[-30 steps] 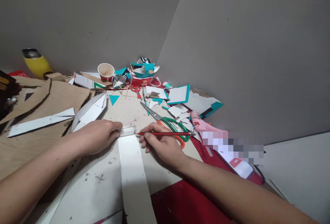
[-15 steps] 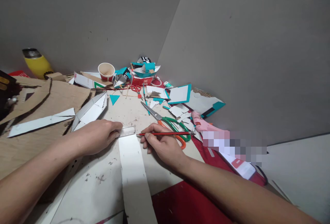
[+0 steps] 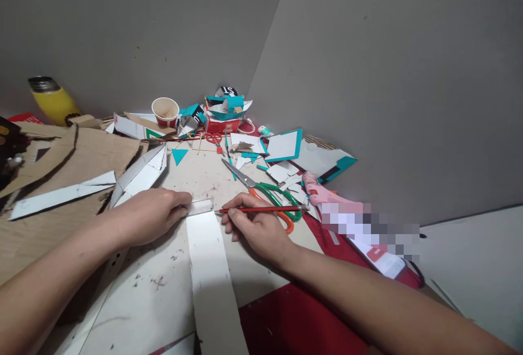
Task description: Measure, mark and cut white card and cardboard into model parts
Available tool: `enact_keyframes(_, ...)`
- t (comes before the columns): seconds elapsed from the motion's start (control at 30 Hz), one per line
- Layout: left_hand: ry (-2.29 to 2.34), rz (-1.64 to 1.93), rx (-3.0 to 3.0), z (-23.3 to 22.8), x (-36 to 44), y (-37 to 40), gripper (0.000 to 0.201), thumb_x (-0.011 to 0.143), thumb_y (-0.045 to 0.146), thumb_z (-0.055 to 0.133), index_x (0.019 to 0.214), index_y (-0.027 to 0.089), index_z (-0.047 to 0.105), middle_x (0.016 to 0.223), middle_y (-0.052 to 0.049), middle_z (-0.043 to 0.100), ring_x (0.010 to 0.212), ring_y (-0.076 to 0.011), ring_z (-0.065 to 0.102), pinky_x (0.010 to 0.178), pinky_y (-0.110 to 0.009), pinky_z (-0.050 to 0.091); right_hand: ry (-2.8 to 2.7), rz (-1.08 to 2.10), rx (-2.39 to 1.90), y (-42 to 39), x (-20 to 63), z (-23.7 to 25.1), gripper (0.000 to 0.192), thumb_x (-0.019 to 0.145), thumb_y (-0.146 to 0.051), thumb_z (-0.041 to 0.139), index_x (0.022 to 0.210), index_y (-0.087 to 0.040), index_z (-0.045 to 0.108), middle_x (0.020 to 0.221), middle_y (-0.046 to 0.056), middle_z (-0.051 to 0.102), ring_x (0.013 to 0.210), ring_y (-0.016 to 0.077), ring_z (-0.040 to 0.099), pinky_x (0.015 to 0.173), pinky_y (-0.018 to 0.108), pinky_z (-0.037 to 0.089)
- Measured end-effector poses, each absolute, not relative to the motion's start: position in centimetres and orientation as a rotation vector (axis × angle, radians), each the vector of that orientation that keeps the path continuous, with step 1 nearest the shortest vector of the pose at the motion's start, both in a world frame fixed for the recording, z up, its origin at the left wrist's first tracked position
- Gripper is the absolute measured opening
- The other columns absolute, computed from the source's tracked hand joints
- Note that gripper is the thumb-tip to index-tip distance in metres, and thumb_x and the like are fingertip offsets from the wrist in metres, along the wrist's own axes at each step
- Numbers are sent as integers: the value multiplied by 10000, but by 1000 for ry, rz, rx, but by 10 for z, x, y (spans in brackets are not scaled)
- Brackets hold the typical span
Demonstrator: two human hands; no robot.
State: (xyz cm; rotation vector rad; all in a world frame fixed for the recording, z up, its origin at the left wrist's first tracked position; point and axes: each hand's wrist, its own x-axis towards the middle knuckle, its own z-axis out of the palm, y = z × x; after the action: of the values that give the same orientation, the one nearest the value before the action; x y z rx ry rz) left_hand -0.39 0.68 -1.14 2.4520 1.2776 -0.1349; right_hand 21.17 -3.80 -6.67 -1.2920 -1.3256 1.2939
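Clear ruler (image 3: pixel 202 206) pinched in my left fingers (image 3: pixel 182 199), at far end of white card strip (image 3: pixel 210 262); my right fingers (image 3: pixel 241 201) grip red pencil (image 3: pixel 269 209), tip at strip's far corner.

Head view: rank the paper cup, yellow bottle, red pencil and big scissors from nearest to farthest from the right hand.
1. Red pencil, held in the right hand.
2. Big scissors, just beyond the hand.
3. Paper cup, farther back, leftward.
4. Yellow bottle, far left.

Two plain grey walls (image 3: pixel 122 28) are meeting at a corner (image 3: pixel 270 28) behind a table (image 3: pixel 286 322), where soft shadows (image 3: pixel 174 303) are falling.
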Motion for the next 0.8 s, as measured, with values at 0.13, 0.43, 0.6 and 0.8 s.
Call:
enact_keyframes(0.13, 1287, -118, 2460, -9, -3, 5, 222, 906, 315, 366, 762, 238, 516, 661, -16, 596, 567, -176, 518, 532, -289, 307, -1331, 1300, -1304, -38, 212, -64, 53, 777, -237, 576, 791, -186, 578, 708, 8, 641, 599, 121, 593, 470, 220, 497)
enact_keyframes(0.43, 1287, -135, 2460, -12, -4, 6, 216, 907, 320, 353, 768, 247, 501, 664, -21, 591, 568, -191, 512, 540, -303, 301, -1376, 1297, -1361, -38, 211, -68, 61, 797, -233, 551, 812, -195, 596, 720, 6, 636, 629, 126, 593, 490, 213, 492)
enact_keyframes(0.6, 1295, -140, 2456, -12, -3, 6, 209, 906, 316, 351, 788, 248, 510, 692, -29, 604, 599, -197, 525, 554, -302, 305, -1445, 1256, -1374, -38, 211, -69, 58, 818, -218, 530, 822, -201, 585, 724, 6, 637, 620, 127, 585, 485, 214, 471)
enact_keyframes(0.8, 1298, -151, 2456, -13, -3, 7, 215, 908, 324, 350, 802, 250, 523, 704, -34, 616, 612, -205, 535, 556, -302, 307, -1516, 1198, -1397, -37, 211, -69, 74, 831, -192, 500, 825, -203, 573, 702, -2, 635, 581, 122, 564, 492, 229, 447)
